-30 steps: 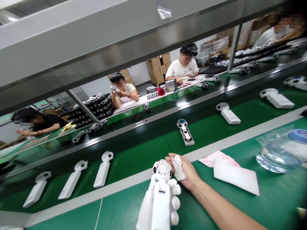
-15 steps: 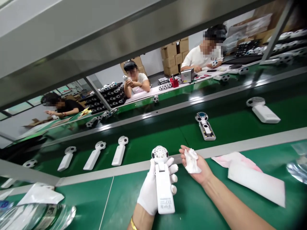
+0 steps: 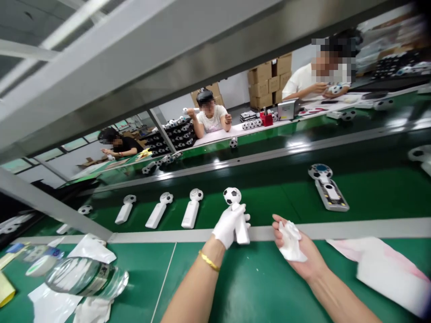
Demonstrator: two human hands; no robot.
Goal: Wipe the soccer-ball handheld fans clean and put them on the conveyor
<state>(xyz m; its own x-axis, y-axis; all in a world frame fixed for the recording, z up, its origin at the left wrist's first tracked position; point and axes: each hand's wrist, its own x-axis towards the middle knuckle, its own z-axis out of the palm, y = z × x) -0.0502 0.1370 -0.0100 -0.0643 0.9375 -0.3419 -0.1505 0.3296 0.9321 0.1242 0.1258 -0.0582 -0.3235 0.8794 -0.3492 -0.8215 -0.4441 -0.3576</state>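
My left hand [image 3: 229, 223], in a white glove, grips the handle of a white handheld fan with a football-patterned head [image 3: 232, 196]. It holds the fan out over the near edge of the green conveyor belt [image 3: 269, 197], just right of a row of similar fans [image 3: 191, 211]. My bare right hand [image 3: 296, 249] is closed on a crumpled white cloth [image 3: 290, 241], palm up, over the green bench to the right of the fan.
An opened fan with a blue head [image 3: 326, 190] lies on the belt at right. White and pink sheets [image 3: 387, 271] lie at right, a clear plastic bottle [image 3: 84, 280] and tape at left. Other people work across the line; a metal beam [image 3: 168, 67] runs overhead.
My left hand has turned the fan over and reached it forward to the belt's edge. My right hand stays shut on the cloth. The view has swung left.
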